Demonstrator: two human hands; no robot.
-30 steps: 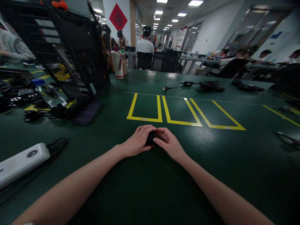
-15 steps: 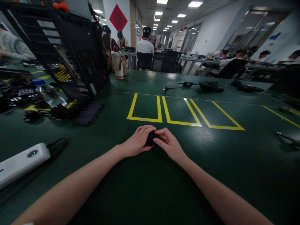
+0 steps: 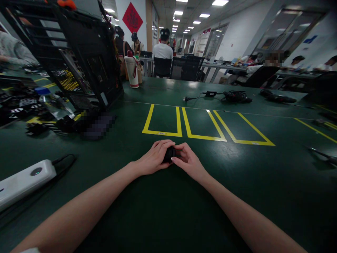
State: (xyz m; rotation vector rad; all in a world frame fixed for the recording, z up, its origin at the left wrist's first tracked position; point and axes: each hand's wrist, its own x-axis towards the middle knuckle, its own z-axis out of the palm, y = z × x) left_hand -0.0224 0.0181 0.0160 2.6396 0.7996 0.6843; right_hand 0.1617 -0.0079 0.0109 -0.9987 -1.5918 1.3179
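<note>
Across the dark green table [image 3: 168, 211], work looks to be under way, a piece being in hand; which steps are done and which are left is not showing. Reckoning from the person, a black computer case [image 3: 86, 42] is standing towards eleven o'clock, its open frame holding parts too dim to tell. Yellow taped outlines [image 3: 204, 137] are lying from twelve to one. A clear, blue-capped bottle [image 3: 56, 107] is sitting between ten and eleven and a white cup [image 3: 133, 73] is standing between eleven and twelve, their contents not showing. At twelve, the left hand [image 3: 155, 158] is wrapping and gripping the small black piece [image 3: 169, 154]; the right hand [image 3: 190, 161] is touching its three-o'clock edge, whether gripping I cannot tell.
</note>
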